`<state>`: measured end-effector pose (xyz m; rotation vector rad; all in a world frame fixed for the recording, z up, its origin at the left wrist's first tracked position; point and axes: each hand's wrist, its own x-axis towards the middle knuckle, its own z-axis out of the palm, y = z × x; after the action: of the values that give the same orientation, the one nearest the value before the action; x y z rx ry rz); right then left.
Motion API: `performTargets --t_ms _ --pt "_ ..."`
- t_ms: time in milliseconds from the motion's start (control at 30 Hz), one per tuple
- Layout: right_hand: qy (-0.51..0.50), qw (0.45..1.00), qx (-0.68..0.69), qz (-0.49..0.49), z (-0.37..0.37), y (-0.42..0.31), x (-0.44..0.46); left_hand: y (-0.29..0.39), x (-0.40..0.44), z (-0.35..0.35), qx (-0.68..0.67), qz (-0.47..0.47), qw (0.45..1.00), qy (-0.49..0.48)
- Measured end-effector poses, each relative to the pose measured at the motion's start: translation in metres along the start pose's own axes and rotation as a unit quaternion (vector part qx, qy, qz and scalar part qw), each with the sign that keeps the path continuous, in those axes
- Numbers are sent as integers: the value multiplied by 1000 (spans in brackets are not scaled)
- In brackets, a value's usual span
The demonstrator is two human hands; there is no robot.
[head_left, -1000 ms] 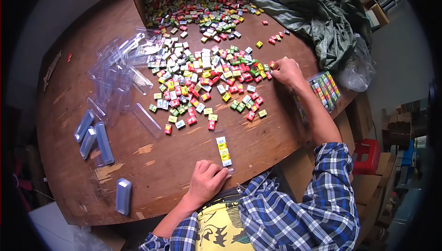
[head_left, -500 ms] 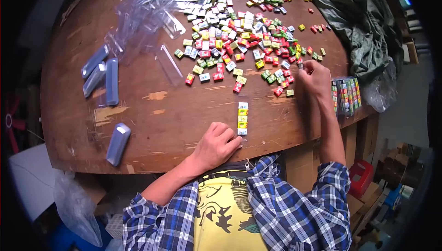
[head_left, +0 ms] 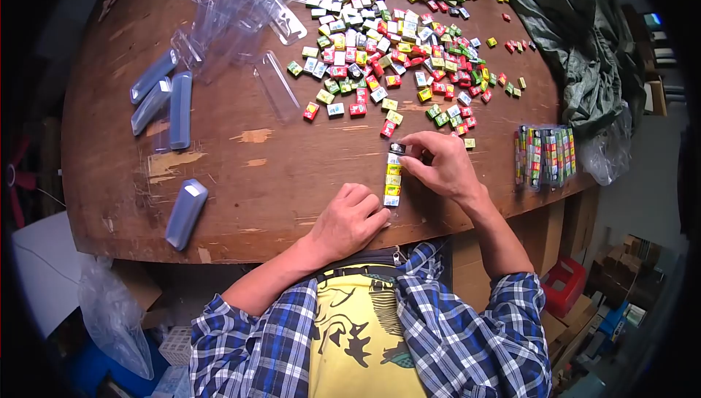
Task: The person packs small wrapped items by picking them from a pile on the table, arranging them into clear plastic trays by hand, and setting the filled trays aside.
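Note:
A short column of small printed boxes [head_left: 393,180], white and yellow, lies in a narrow clear plastic tray [head_left: 392,212] near the table's front edge. At its far end my right hand [head_left: 442,164] pinches a small black-topped box [head_left: 396,148] between thumb and fingers, in line with the column. My left hand [head_left: 349,221] rests on the table with fingers curled, its thumb at the near end of the tray. Beyond both hands spreads a large pile of loose small boxes [head_left: 372,55] in red, green, yellow and white.
Clear plastic packaging [head_left: 241,4] is heaped at the back left. Several stacks of nested plastic trays [head_left: 187,212] lie on the left. Filled strips [head_left: 546,155] stand together at the right edge, near a green cloth [head_left: 569,40] and a clear bag [head_left: 607,151].
My right hand has moved left from the pile's right side to the column's far end, bringing a small black-topped box. My left hand stays by the near end. The view has shifted slightly.

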<state>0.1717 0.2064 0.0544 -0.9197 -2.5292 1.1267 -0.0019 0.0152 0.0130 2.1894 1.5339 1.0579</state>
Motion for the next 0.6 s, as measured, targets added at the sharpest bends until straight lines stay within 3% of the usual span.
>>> performTargets --t_ms 267,400,500,600 --pt "60 998 -2 -21 10 12 2 -1 0 0 -2 2 1000 -1" --pt "54 997 51 38 4 8 -7 0 1 -1 -6 3 1000 4" --pt "3 932 297 208 -1 5 -31 1 2 -1 -21 8 1000 12" --pt "-5 901 358 247 -4 -6 -55 -1 1 -1 -29 10 999 13"
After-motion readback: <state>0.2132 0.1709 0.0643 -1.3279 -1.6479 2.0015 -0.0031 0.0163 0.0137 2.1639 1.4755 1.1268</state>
